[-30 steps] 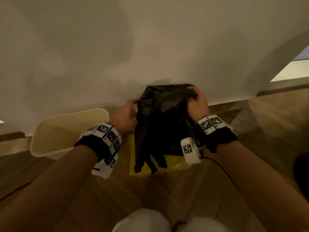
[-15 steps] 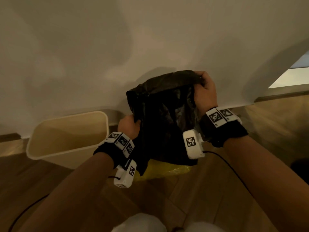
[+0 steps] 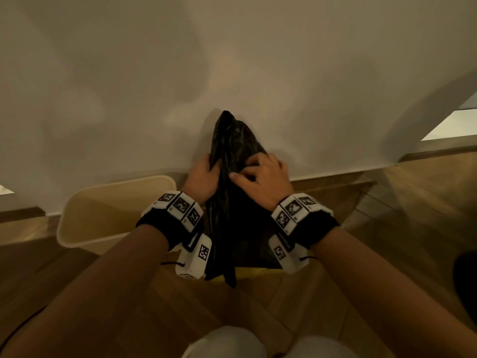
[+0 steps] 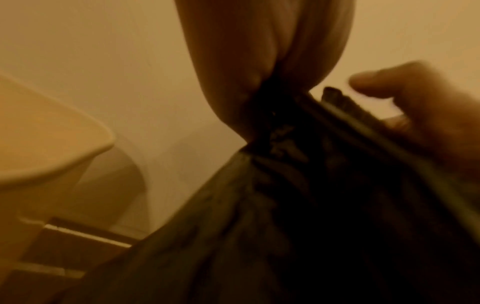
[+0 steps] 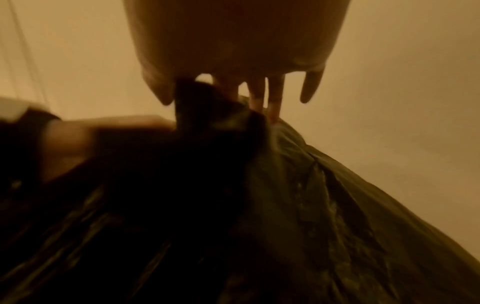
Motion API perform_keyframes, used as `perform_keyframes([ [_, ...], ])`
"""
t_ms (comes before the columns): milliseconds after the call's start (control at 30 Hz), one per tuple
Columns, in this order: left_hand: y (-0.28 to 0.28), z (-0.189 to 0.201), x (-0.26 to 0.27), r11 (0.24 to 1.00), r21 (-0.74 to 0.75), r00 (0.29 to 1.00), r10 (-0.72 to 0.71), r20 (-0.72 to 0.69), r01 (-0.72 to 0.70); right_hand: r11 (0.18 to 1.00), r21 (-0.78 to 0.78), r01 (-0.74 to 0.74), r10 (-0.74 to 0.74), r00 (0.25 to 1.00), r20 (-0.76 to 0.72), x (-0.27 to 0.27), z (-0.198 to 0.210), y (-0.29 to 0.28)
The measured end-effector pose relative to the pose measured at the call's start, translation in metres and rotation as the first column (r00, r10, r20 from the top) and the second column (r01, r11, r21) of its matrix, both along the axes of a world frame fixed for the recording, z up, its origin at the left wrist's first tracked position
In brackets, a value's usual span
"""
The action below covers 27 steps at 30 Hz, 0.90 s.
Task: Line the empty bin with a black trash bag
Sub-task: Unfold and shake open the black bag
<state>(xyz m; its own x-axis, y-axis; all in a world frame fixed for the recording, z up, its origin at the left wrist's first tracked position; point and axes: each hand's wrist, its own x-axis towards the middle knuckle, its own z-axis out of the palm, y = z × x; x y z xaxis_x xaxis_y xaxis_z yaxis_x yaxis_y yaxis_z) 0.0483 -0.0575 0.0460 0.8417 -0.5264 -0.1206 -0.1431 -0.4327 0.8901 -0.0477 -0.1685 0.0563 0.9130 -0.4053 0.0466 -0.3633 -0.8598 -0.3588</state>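
Observation:
A crumpled black trash bag (image 3: 237,215) hangs in front of me between both hands, its top bunched into a peak against the wall. My left hand (image 3: 204,174) grips the bag's left edge, and the left wrist view shows the film (image 4: 298,205) squeezed in its fist. My right hand (image 3: 260,177) lies on the bag's upper right, thumb and forefinger pinching a fold (image 5: 192,96) while the other fingers point down at the film. The empty cream bin (image 3: 77,215) stands open on the floor to the left, its rim (image 4: 64,160) beside my left hand.
A pale wall with a dark skirting board (image 3: 335,177) runs close behind the bag and bin. Something yellow (image 3: 255,271) lies on the wooden floor under the bag. A dark object (image 3: 464,280) sits at the right edge, and a cable (image 3: 15,329) trails at lower left.
Half a second ago the bag's mouth was spread wide and held high by the right hand. Now both hands sit close together at one height and the bag is gathered narrow.

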Motion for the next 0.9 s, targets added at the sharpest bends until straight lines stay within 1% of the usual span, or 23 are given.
perform_keyframes([
  [67, 0.003, 0.001, -0.002, 1.0, -0.007, 1.0, 0.001, -0.015, -0.001, 0.994, -0.109, 0.005, -0.022, 0.986, -0.163, 0.005, -0.001, 0.007],
  [100, 0.004, 0.001, -0.002, 1.0, -0.003, 1.0, -0.009, -0.005, 0.009, 0.989, -0.147, 0.015, -0.046, 0.976, -0.214, 0.005, -0.001, 0.009],
  [167, 0.009, 0.002, -0.001, 1.0, 0.01, 1.0, -0.016, 0.022, 0.015, 0.984, -0.164, 0.073, -0.111, 0.965, -0.236, 0.005, -0.002, 0.006],
  [233, 0.014, 0.003, 0.002, 0.999, 0.038, 0.998, 0.025, 0.057, -0.027, 0.979, -0.145, 0.141, -0.169, 0.964, -0.206, 0.002, 0.0, -0.001],
  [300, 0.017, 0.006, 0.005, 0.996, 0.058, 0.996, 0.059, 0.07, -0.063, 0.982, -0.042, 0.182, -0.186, 0.974, -0.128, 0.0, 0.004, -0.006],
  [333, 0.017, 0.007, 0.005, 0.997, 0.053, 0.997, 0.056, 0.051, -0.059, 0.984, 0.048, 0.171, -0.168, 0.984, -0.063, -0.001, 0.007, -0.005],
  [400, 0.011, 0.009, 0.001, 1.0, 0.016, 1.0, 0.023, -0.007, -0.022, 0.97, 0.219, 0.104, -0.121, 0.991, 0.064, 0.0, 0.012, 0.003],
  [467, 0.005, 0.011, -0.004, 1.0, -0.015, 0.999, -0.012, -0.035, 0.012, 0.945, 0.315, 0.084, -0.118, 0.989, 0.088, 0.005, 0.015, 0.012],
  [600, 0.003, 0.015, -0.008, 1.0, -0.002, 1.0, -0.024, -0.001, 0.024, 0.922, 0.369, 0.122, -0.161, 0.984, 0.078, 0.008, 0.017, 0.011],
  [667, 0.005, 0.013, -0.005, 0.999, 0.036, 0.999, -0.016, 0.042, 0.015, 0.909, 0.401, 0.117, -0.162, 0.983, 0.083, 0.007, 0.017, 0.008],
  [733, 0.01, 0.01, -0.003, 0.996, 0.093, 0.994, 0.002, 0.105, -0.011, 0.907, 0.404, 0.116, -0.176, 0.978, 0.115, 0.004, 0.016, 0.003],
  [800, 0.016, 0.008, -0.001, 0.992, 0.121, 0.986, 0.028, 0.164, -0.048, 0.918, 0.374, 0.131, -0.202, 0.966, 0.158, -0.001, 0.015, -0.003],
  [867, 0.023, 0.006, 0.003, 0.985, 0.158, 0.978, 0.041, 0.206, -0.074, 0.924, 0.335, 0.182, -0.264, 0.939, 0.218, -0.008, 0.019, -0.015],
  [900, 0.027, 0.004, 0.005, 0.978, 0.196, 0.974, 0.022, 0.227, -0.068, 0.918, 0.326, 0.225, -0.315, 0.913, 0.259, -0.011, 0.022, -0.022],
])
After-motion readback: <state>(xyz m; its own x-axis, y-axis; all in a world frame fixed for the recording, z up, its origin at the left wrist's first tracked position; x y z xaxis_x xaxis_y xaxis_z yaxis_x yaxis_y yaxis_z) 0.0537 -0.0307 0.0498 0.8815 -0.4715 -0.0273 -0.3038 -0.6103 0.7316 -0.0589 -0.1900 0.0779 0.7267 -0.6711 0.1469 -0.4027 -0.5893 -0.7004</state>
